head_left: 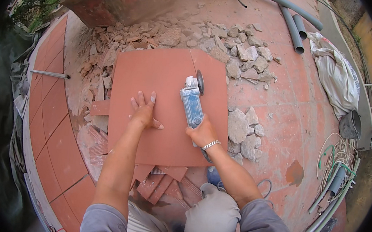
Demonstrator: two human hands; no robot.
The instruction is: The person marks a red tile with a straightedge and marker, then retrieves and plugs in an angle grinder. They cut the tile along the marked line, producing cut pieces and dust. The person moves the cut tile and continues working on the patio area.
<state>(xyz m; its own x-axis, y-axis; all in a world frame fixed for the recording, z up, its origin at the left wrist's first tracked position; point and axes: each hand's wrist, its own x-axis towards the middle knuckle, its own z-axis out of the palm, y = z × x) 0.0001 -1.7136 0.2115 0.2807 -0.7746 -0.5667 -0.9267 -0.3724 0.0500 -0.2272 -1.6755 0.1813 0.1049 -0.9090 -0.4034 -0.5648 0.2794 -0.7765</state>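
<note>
Head view: a large terracotta floor tile (162, 83) lies flat over rubble and tile offcuts (162, 182). The left hand (144, 112) presses on the tile's middle, fingers spread flat and open, gripping nothing. The right hand (202, 133) is clenched around the body of a blue angle grinder (191, 103), whose disc (200, 82) sits on the tile near its far right corner. Broken stones (242, 129) crowd the tile's right edge and far edge. Open paved floor (292, 112) lies to the right; grey pipes (292, 19) rest far right
</note>
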